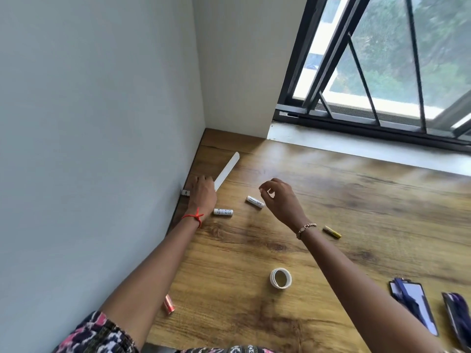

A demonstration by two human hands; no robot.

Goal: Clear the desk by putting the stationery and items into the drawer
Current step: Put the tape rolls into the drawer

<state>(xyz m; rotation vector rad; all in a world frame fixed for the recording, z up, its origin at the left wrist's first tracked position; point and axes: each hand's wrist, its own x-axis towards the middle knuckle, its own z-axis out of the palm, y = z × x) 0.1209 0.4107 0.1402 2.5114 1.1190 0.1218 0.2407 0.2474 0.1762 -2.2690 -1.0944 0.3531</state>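
Observation:
My left hand [202, 191] lies on the wooden desk [356, 212] near the wall, its fingers over the near end of a white ruler [227, 170]; a small white item [185, 192] shows just left of it. Two white batteries [223, 212] [254, 202] lie between my hands. My right hand [279, 196] hovers above the desk with loosely curled fingers, holding nothing visible. A yellow battery [332, 232], a roll of white tape [280, 278] and an orange battery [169, 304] also lie on the desk. No drawer is in view.
Two dark card holders with lanyards [414, 308] [457, 319] lie at the right front. A grey wall [89, 149] bounds the desk on the left. A window sill [356, 146] and barred window run along the back.

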